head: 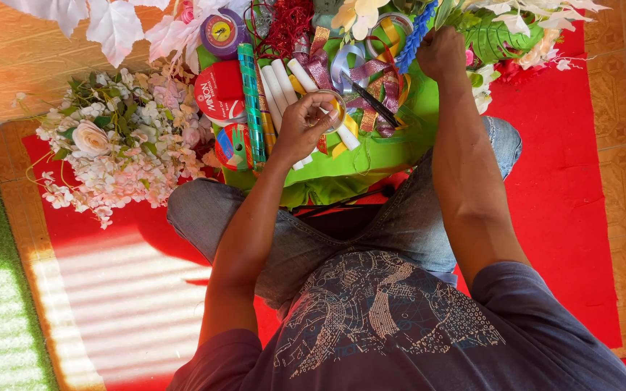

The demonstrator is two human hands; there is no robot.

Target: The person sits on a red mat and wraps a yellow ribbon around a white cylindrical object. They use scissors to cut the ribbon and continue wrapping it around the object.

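Underfoot, red mat (566, 217) on tiles; left hand (304, 127) grips tape roll (332, 110).

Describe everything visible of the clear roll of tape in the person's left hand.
The clear plastic tape roll is a thin ring, transparent with a faint yellowish tint, so the things beneath show through its open middle. It is tilted, gripped at its left rim by the fingers of the left hand. It hangs over the bright green cloth, above white stick-like tubes and yellow ribbon. Whether it rests on them cannot be told. Black-handled scissors lie just to its right.
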